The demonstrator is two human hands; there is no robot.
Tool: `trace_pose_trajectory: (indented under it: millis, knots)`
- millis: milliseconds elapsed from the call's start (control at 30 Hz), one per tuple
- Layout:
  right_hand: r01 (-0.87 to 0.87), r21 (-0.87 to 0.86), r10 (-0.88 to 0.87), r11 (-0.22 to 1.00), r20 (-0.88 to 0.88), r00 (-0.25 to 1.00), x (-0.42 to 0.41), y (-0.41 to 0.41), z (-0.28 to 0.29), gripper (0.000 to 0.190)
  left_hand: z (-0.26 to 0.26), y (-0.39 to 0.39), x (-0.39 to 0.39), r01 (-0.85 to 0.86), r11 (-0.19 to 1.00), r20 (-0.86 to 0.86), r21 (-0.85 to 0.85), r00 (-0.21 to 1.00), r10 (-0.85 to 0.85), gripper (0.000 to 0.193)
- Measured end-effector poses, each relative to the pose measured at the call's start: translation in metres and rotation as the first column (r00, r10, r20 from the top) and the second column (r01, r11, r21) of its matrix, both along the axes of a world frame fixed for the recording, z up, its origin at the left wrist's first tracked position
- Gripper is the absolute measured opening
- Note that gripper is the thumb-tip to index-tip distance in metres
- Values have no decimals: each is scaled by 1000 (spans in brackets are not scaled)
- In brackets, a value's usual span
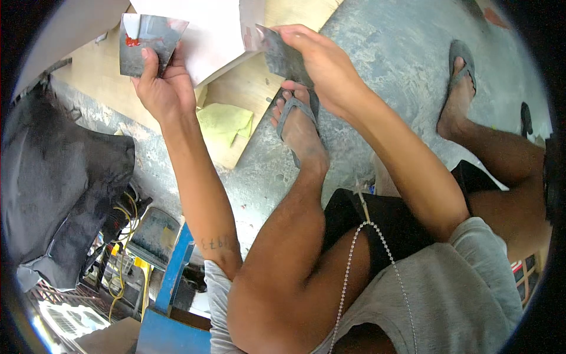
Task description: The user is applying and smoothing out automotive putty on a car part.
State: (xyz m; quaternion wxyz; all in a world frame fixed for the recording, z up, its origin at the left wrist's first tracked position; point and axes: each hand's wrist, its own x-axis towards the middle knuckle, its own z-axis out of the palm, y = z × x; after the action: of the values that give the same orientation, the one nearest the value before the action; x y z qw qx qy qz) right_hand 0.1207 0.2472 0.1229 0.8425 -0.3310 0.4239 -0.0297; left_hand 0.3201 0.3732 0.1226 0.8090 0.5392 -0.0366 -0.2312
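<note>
At the upper left my left hand (166, 84) pinches a flat grey plate (132, 62), thumb on its face, with white paste and a red dab (131, 40) near its upper left corner. My right hand (323, 62) holds a second thin grey plate (285, 55) by its upper and lower edges, tilted, right of a white box-like piece (212, 35). That white piece lies between the two hands, on a pale wooden board (234, 84). A folded yellow-green cloth (225, 121) rests on the board below it.
The board lies on a worn concrete floor (380, 53). Dark fabric (57, 177) hangs at the left, beside yellow cable (117, 283) and a blue frame (174, 274). My sandalled foot (298, 117) is close to the board's edge; the other foot (460, 88) is farther right.
</note>
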Motion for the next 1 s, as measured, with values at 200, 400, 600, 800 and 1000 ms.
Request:
trace_pose_trajectory:
  millis: [200, 400, 600, 800, 1000]
  knots:
    - [18, -157, -34, 987, -98, 995, 20, 19, 9, 34, -5, 2, 1, 9, 994, 45, -111, 999, -4, 41]
    - [32, -245, -76, 969, -172, 982, 32, 35, 13, 32, -12, 3, -1, -10, 991, 74, -131, 997, 19, 41]
    - [25, -238, -72, 971, -191, 979, 37, 41, 21, 31, -15, 2, -6, -56, 987, 54, -148, 996, 64, 41]
    - [-66, -205, 58, 976, -47, 997, -3, 32, 49, 32, -17, 4, -4, -41, 984, 32, -173, 998, 47, 42]
    - [-86, -582, 198, 809, 133, 971, -49, 35, 43, 28, 37, 36, -40, -53, 994, -192, -97, 981, 34, 50]
